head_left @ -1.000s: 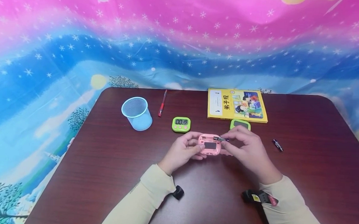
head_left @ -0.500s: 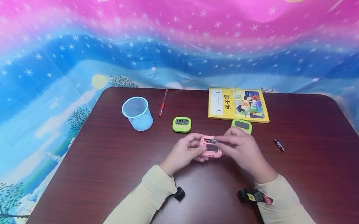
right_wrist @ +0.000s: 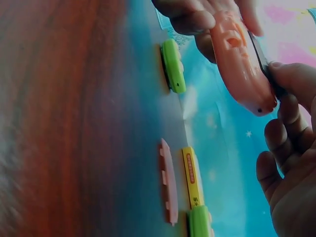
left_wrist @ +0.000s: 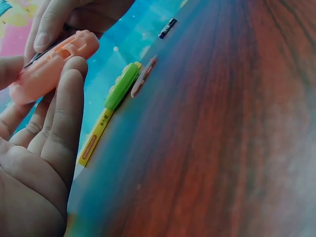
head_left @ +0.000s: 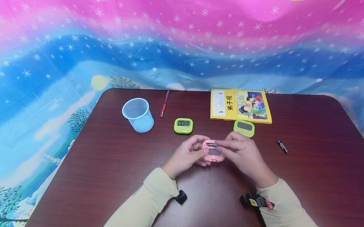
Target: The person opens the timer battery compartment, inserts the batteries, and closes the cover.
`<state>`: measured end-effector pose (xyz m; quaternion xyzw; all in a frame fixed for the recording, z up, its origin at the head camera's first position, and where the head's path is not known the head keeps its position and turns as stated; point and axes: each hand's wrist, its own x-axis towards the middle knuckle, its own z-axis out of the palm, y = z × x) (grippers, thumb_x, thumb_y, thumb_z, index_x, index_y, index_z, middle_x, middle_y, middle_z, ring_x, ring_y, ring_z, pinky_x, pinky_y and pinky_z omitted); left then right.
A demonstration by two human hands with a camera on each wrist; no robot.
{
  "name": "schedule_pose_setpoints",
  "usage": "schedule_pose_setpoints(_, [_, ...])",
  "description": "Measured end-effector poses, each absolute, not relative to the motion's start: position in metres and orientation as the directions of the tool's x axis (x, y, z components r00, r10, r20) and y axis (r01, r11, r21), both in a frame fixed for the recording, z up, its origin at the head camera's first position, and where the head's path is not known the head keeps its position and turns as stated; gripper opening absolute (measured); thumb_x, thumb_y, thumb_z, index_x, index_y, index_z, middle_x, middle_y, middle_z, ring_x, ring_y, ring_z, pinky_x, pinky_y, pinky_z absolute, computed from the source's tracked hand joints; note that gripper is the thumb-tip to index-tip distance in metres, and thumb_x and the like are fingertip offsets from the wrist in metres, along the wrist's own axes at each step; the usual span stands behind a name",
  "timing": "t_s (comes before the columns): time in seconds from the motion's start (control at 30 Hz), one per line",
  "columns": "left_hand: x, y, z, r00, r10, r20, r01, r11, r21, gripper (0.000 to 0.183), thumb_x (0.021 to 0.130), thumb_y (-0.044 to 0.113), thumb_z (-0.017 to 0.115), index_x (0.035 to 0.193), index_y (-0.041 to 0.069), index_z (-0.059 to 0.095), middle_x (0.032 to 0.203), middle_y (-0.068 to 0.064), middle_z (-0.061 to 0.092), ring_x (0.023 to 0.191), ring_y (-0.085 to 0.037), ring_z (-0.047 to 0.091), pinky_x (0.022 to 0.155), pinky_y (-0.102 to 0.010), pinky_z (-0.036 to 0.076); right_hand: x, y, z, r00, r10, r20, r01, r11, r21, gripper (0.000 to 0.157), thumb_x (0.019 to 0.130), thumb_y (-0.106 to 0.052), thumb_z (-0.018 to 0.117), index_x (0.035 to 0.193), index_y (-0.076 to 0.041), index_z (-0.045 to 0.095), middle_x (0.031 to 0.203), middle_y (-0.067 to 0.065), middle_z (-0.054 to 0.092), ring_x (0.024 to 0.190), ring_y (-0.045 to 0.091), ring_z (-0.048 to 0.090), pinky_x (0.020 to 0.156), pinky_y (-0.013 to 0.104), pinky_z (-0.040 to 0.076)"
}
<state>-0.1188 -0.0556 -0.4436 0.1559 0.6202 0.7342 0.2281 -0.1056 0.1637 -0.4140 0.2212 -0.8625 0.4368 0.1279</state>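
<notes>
A pink digital timer (head_left: 213, 158) is held above the table, its back with the battery compartment facing up. My left hand (head_left: 184, 156) grips its left end, thumb on the near side and fingers behind. With thumb and forefinger, my right hand (head_left: 244, 155) pinches a dark AAA-looking battery (head_left: 211, 145) at the far slot of the compartment. Part of the battery is hidden by the fingertips, so how deep it sits cannot be told. The left wrist view shows the timer's pink side (left_wrist: 54, 66) edge-on. A pink battery cover (right_wrist: 169, 182) lies on the table beyond.
Another battery (head_left: 282, 146) lies to the right. Two green timers, one lit (head_left: 183, 126) and one blank (head_left: 243, 128), stand behind the hands. Farther back are a yellow book (head_left: 225, 107), a red pen (head_left: 164, 106) and a blue mesh pen cup (head_left: 143, 122).
My right hand has moved left and brought the battery from the timer's right edge into line with the slot. The pink timer has come slightly nearer. The lit timer went from 00:19 to 00:20.
</notes>
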Motion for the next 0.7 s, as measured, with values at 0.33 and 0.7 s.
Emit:
schedule_pose_setpoints(0.33, [-0.117, -0.052, -0.448, -0.893, 0.448, -0.043, -0.095, -0.095, 0.991, 0.025, 0.103, 0.013, 0.057, 0.128, 0.008, 0.056, 0.092, -0.016, 0.069, 0.065, -0.019, 0.069, 0.059, -0.033, 0.06, -0.103, 0.159, -0.416, -0.868, -0.289, 0.403, -0.496, 0.49, -0.716, 0.027, 0.079, 0.0, 0.084, 0.104, -0.011, 0.081, 0.077, -0.012, 0.054, 0.07, 0.006, 0.05, 0.057, 0.017, 0.043])
schedule_pose_setpoints(0.7, [-0.117, -0.051, -0.446, -0.907, 0.419, -0.045, -0.09, -0.088, 0.992, 0.023, 0.102, 0.011, 0.057, 0.125, 0.009, 0.059, 0.095, -0.016, 0.071, 0.067, -0.024, 0.07, 0.063, -0.048, 0.062, -0.111, 0.175, -0.419, -0.954, -0.243, 0.175, -0.255, 0.358, -0.898, 0.022, 0.087, -0.012, 0.08, 0.109, -0.011, 0.076, 0.099, 0.0, 0.068, 0.088, 0.015, 0.065, 0.075, 0.025, 0.059])
